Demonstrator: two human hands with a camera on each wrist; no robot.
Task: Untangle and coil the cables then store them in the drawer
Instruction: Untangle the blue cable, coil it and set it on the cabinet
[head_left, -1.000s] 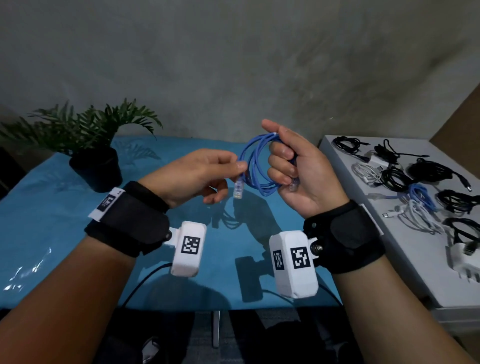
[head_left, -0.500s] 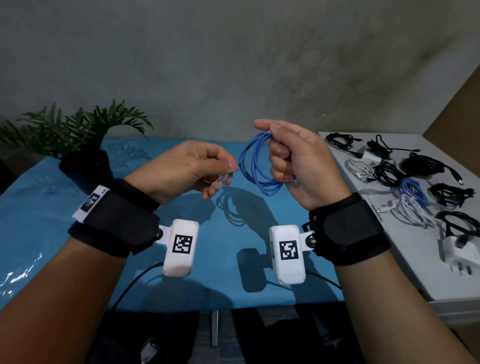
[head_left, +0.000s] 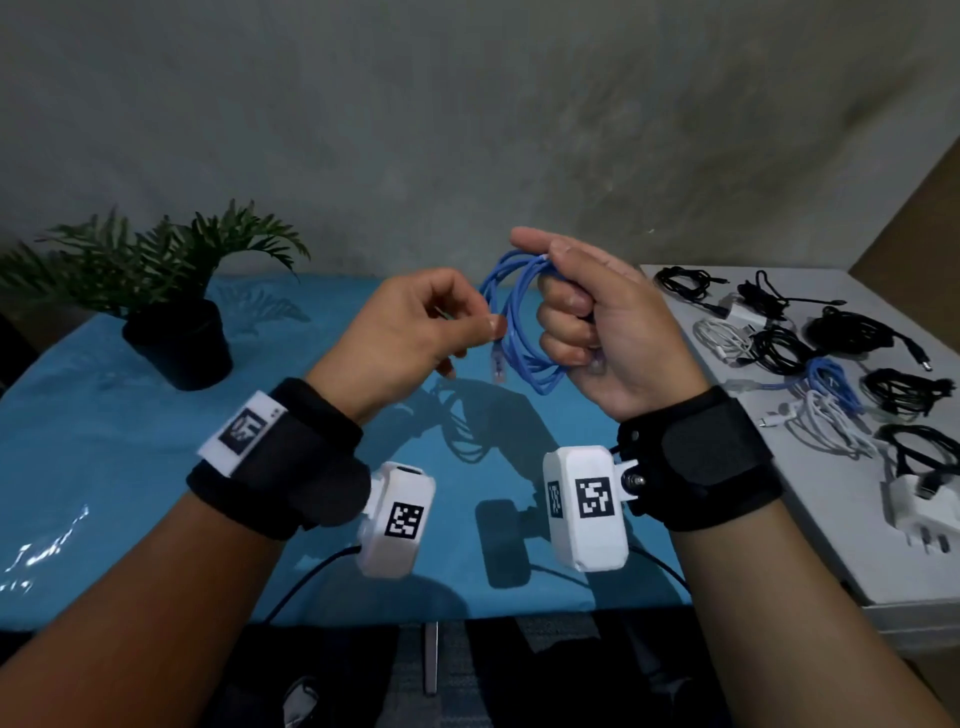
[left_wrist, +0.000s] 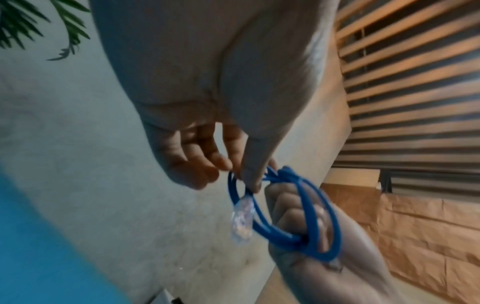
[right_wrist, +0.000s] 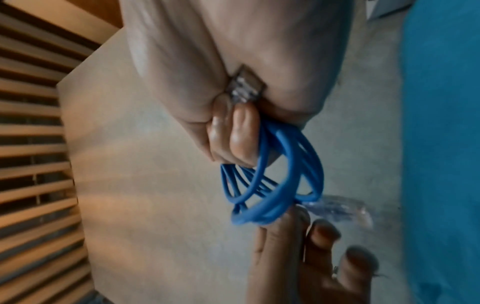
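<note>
Both hands up above the blue counter. Right hand is fisted around a blue cable coil: loops run through the curled fingers and hang out toward the left, one clear plug poking out of the fist at the heel of the palm. Left hand pinches the free end of the same cable just beside the coil, thumb and forefinger clamped on the strand right above the second clear plug, which dangles below the fingertips; other left fingers loosely curled, off the cable. Coil is in the air, not touching the counter, between the two hands. Potted plant sits back left on the counter. To the right, a grey surface carries a spread of black, white and blue cables plus a white charger.
</note>
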